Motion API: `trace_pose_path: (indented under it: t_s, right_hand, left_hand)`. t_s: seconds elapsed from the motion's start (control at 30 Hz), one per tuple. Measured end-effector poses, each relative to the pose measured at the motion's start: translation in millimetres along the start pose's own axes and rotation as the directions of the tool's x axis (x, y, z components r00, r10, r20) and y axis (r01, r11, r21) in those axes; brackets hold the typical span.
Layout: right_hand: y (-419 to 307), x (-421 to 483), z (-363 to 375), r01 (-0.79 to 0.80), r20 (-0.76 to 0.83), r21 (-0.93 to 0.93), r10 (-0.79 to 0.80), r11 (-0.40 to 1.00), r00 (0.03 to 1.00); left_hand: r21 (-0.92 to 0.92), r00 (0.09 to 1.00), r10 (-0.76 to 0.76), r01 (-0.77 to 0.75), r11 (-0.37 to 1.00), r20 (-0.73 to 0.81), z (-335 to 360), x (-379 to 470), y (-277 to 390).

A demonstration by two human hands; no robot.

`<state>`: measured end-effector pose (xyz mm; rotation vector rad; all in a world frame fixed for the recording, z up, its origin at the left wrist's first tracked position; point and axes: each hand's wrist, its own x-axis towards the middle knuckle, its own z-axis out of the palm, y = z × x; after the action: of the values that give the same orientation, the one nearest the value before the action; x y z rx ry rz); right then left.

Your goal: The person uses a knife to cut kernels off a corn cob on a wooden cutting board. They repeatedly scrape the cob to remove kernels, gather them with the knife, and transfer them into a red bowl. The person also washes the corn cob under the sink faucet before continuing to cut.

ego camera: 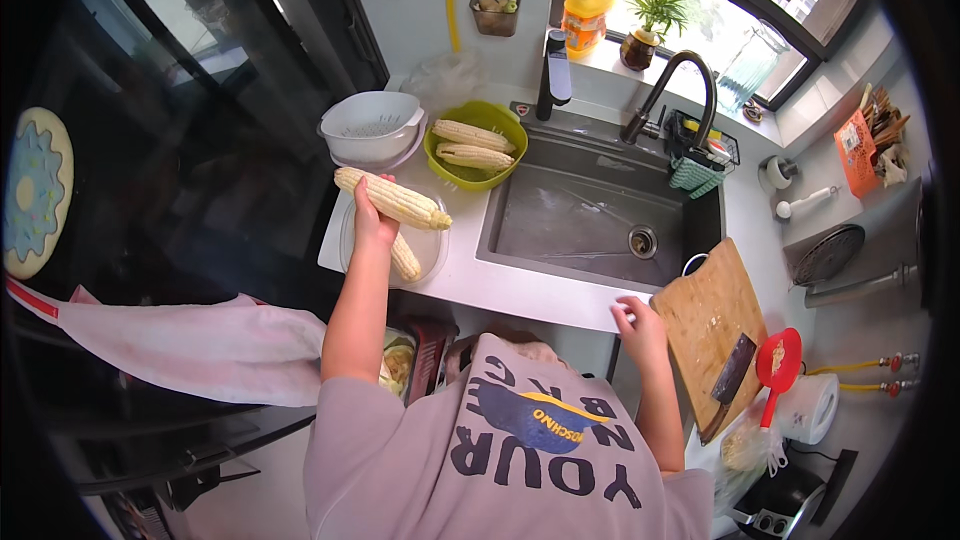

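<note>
My left hand (375, 219) grips a peeled ear of pale corn (397, 199), held slantwise above a clear plastic container (431, 259). Inside that container, partly hidden under the hand, lies another ear of corn (405, 256). Two more ears (474, 156) rest in a green colander (442, 172) just beyond, at the left rim of the sink. My right hand (643, 324) hovers at the counter's front edge near the wooden cutting board (701, 315), its fingers curled. Whether anything small sits between those fingers is unclear.
A steel sink (577, 217) with a dark faucet (709, 82) lies ahead. White stacked baskets (371, 127) stand at the back left. A cleaver (733, 367) lies on the cutting board, which reaches the counter edge. Beside it is a red strainer (778, 360).
</note>
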<state>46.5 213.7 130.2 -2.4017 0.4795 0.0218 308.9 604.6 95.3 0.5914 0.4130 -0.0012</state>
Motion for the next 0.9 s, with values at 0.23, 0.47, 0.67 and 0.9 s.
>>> trace_pose_path:
  t_s: [0.23,0.47,0.67,0.9]
  right_hand:
    - [-70,19,16,0.223,0.021,0.199,-0.232,0.954,0.972]
    - [-13,2,-11,-0.063,0.131,0.426,0.007,0.902,0.991]
    - [53,-30,-26,-0.268,0.223,0.843,0.151,0.466,0.963]
    - [134,-82,-59,-0.198,0.091,0.925,0.315,0.325,0.945]
  left_hand:
    - [0.069,0.934,-0.263,0.254,0.965,0.243,58,-38,-64]
    - [0.310,0.725,-0.634,0.559,0.769,0.267,106,-73,-195]
    - [0.515,0.445,-0.807,0.621,0.591,0.389,131,-143,-316]
    - [0.772,0.273,-0.865,0.394,0.500,0.421,160,-215,-402]
